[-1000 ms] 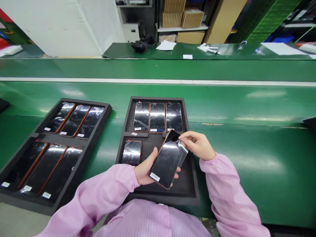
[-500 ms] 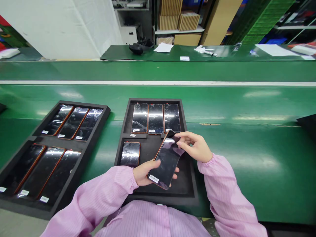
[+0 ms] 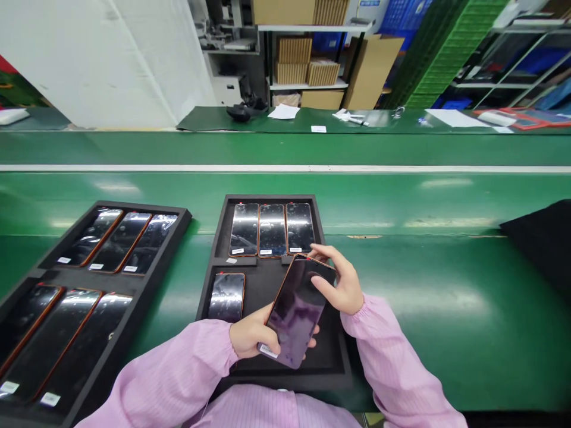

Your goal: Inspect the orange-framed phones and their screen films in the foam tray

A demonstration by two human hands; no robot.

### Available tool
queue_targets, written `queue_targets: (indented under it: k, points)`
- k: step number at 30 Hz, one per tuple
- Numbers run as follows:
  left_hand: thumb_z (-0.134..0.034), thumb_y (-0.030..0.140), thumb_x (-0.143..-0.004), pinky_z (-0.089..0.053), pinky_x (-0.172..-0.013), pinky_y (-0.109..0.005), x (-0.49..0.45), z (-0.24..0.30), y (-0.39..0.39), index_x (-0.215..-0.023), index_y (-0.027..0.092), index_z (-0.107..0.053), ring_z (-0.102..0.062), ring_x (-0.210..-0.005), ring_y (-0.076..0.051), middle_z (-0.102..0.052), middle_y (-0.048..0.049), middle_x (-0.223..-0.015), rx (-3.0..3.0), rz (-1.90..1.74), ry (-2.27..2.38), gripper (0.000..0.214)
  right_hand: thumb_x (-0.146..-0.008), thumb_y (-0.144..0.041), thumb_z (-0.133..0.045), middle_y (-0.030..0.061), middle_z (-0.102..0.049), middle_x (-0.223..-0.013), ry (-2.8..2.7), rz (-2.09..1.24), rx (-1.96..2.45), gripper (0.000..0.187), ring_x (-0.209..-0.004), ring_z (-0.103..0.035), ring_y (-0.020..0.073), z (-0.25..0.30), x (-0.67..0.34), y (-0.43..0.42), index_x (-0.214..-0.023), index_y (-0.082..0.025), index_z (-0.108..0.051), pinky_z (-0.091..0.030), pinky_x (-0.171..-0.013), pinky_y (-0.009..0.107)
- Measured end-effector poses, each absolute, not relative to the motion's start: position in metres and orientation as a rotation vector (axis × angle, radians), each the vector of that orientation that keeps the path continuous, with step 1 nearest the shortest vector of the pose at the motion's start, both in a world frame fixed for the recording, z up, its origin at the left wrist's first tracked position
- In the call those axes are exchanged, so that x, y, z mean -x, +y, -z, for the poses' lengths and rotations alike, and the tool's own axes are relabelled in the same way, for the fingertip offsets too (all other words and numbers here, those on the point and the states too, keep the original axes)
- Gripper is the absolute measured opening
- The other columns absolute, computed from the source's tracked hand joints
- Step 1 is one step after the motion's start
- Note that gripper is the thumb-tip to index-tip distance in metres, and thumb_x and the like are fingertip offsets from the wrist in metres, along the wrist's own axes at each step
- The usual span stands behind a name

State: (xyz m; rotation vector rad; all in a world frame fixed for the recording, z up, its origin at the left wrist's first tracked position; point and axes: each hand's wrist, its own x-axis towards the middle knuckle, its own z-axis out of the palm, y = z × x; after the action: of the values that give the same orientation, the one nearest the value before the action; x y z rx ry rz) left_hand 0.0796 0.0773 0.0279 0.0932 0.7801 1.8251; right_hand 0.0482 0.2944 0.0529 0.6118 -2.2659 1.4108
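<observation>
My left hand [image 3: 248, 336] grips the lower end of a black phone with an orange rim [image 3: 297, 309], held tilted above the near half of a black foam tray [image 3: 325, 365]. My right hand [image 3: 339, 284] holds the phone's upper right corner, thumb pressed flat on the glass. The clear film on the screen now lies flat. The tray's far row holds three phones [image 3: 270, 229], and one more phone [image 3: 227, 296] lies in the near row at left.
A second black foam tray [image 3: 134, 279] at left holds two rows of three phones. Both trays sit on a green conveyor belt [image 3: 423, 285]. A dark object [image 3: 542, 238] lies at the right edge. Beyond the belt are a bench with papers and shelves with boxes.
The clear film that my right hand held lifted off the phone's top corner has been laid down on the screen. My right thumb now presses on it. The camera tilted up.
</observation>
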Motion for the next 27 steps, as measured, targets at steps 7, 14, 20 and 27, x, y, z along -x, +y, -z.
queue_targets:
  k: [7, 14, 20, 27]
  points:
    - [-0.057, -0.002, -0.043, -0.059, -0.079, -0.036, -0.082, -0.036, 0.076, -0.110, 0.017, -0.069, -0.068, -0.103, -0.028, -0.071, -0.0086, -0.112, -0.086, -1.748, 0.757, 0.070, -0.084, -0.035, -0.060, 0.0074, -0.070, -0.102, -2.210, -1.506, -0.672, 0.037, -0.090, -0.065, 0.0215, -0.055, -0.057, 0.294, -0.118, -0.022, -0.062, -0.052, -0.078, 0.035]
    - [-0.065, 0.043, -0.080, -0.045, -0.102, -0.044, -0.082, -0.031, 0.084, -0.113, 0.016, -0.063, -0.061, -0.113, -0.030, -0.067, -0.0116, -0.120, -0.044, -1.840, 1.424, 0.043, -0.088, -0.028, -0.058, 0.0058, -0.074, -0.106, -2.477, -1.654, -0.383, 0.025, -0.097, -0.070, 0.0209, -0.047, -0.047, 0.293, -0.109, -0.020, -0.070, -0.055, -0.087, 0.032]
    - [-0.056, 0.036, -0.089, -0.037, -0.108, -0.037, -0.081, -0.022, 0.081, -0.135, 0.020, -0.042, -0.050, -0.128, -0.025, -0.055, -0.0096, -0.138, -0.255, -1.606, 2.023, 0.051, -0.091, -0.032, -0.055, 0.0018, -0.071, -0.115, -2.887, -1.480, -0.520, 0.029, -0.105, -0.068, 0.0215, -0.037, -0.038, 0.300, -0.116, -0.025, -0.069, -0.053, -0.094, 0.036]
    - [-0.047, 0.039, -0.092, -0.044, -0.069, -0.032, -0.077, -0.040, 0.074, -0.125, 0.020, -0.056, -0.066, -0.076, -0.024, -0.071, -0.0033, -0.081, -0.439, -1.123, 2.251, 0.039, -0.093, -0.033, -0.056, 0.0018, -0.070, -0.118, -2.986, -1.367, -0.680, 0.031, -0.109, -0.066, 0.0216, -0.036, -0.036, 0.304, -0.121, -0.025, -0.067, -0.051, -0.100, 0.038]
